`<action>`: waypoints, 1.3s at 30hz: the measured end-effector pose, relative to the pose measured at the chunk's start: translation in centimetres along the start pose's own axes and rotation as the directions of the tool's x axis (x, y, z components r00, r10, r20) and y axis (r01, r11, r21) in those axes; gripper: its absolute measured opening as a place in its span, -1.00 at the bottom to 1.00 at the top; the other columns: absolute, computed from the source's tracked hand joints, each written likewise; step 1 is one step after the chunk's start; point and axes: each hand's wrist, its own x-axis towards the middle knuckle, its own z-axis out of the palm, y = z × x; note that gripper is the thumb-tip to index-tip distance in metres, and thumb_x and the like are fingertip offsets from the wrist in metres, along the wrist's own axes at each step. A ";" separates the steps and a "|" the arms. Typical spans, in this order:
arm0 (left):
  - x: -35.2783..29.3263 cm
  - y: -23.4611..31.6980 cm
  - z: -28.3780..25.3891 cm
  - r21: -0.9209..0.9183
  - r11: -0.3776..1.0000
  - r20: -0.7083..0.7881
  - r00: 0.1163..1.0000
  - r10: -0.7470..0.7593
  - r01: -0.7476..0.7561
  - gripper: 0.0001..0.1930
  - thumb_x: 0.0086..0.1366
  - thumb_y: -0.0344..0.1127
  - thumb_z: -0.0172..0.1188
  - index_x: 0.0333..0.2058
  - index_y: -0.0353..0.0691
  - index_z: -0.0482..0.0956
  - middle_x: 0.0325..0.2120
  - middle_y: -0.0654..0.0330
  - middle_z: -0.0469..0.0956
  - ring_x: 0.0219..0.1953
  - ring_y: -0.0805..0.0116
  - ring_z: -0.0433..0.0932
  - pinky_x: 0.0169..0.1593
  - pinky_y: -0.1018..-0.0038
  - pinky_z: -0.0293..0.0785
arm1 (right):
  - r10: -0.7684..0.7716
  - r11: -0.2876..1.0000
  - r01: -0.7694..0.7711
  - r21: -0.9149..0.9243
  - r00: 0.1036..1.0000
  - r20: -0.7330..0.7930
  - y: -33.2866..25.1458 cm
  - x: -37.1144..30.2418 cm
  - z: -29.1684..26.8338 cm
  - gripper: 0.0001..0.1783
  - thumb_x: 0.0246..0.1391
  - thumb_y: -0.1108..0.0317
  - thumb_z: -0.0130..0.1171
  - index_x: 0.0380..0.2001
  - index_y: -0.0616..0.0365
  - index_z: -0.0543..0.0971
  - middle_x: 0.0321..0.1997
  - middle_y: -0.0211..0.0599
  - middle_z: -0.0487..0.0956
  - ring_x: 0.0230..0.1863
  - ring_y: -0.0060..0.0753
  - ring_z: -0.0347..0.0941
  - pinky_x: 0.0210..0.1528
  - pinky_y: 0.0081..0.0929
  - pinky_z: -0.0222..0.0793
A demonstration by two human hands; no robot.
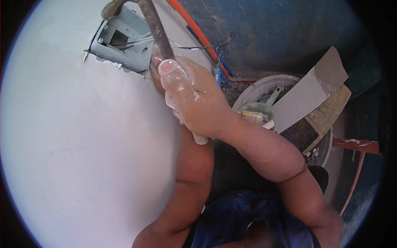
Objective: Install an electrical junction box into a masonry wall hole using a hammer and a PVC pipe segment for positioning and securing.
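Observation:
My right hand (192,91), dusted with white, is closed round the handle of a hammer (156,29), thumb along the shaft. The handle's butt sticks out below my fist, and the hammer's curved head lies over the top edge of a grey plastic electrical box (138,60). That box sits tilted at a ragged-edged cutout in the white wall panel (91,124), with thin wires coming out of it. Behind my right hand, my left hand (156,76) shows only in part, beside the box's lower right corner; its fingers are mostly hidden.
Orange conduit (192,20) and blue conduit (225,68) run down beside the panel. To the right stands a round tub (264,82) with a green-handled pan (274,96) and scraps in it. Cardboard pieces (312,91) lean across it. A blue wall (281,37) rises behind.

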 end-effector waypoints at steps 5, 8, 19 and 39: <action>-1.4 -2.4 -0.9 0.102 0.994 -0.048 0.998 0.051 -0.046 -0.43 0.38 -0.02 -0.06 0.19 -0.33 0.21 0.05 -0.06 0.39 0.04 0.08 0.47 0.00 0.24 0.48 | 0.036 0.992 -0.031 -0.119 0.999 0.040 1.0 -0.4 -2.2 -0.54 0.33 -0.07 -0.20 -0.40 0.11 0.36 -0.69 -0.49 0.28 -0.73 -0.65 0.16 -0.66 -0.61 0.16; -4.7 -3.8 -1.8 0.325 0.946 -0.035 0.999 -0.003 0.014 -0.60 0.42 -0.26 -0.10 0.05 -0.50 0.37 -0.16 -0.02 0.54 -0.12 0.24 0.56 -0.10 0.41 0.49 | 0.379 0.892 -0.373 0.255 0.925 0.029 0.7 -4.1 -5.1 -0.54 0.34 -0.08 -0.22 -0.40 0.09 0.33 -0.72 -0.47 0.27 -0.79 -0.62 0.14 -0.70 -0.60 0.15; -4.6 6.1 5.1 0.423 0.641 0.377 0.768 0.518 -0.640 -0.74 0.35 -0.36 0.03 -0.13 -0.48 0.47 -0.35 0.03 0.61 -0.33 0.31 0.58 -0.20 0.46 0.49 | 0.561 0.795 -0.416 0.441 0.781 -0.274 4.5 -7.0 -13.6 -0.67 0.18 0.07 0.16 -0.40 0.08 0.36 -0.72 -0.52 0.26 -0.80 -0.64 0.13 -0.73 -0.56 0.18; 10.7 18.8 9.6 -0.210 -0.843 0.615 0.603 -0.508 -0.495 -0.54 0.22 -0.26 -0.03 0.14 0.03 0.42 0.27 0.37 0.24 0.39 0.21 0.04 0.32 -0.27 -0.21 | 0.636 0.755 -0.587 0.291 0.763 -0.110 4.5 -12.2 -14.2 -0.56 0.08 0.01 0.25 -0.36 0.21 0.45 -0.67 -0.47 0.34 -0.74 -0.61 0.24 -0.69 -0.57 0.20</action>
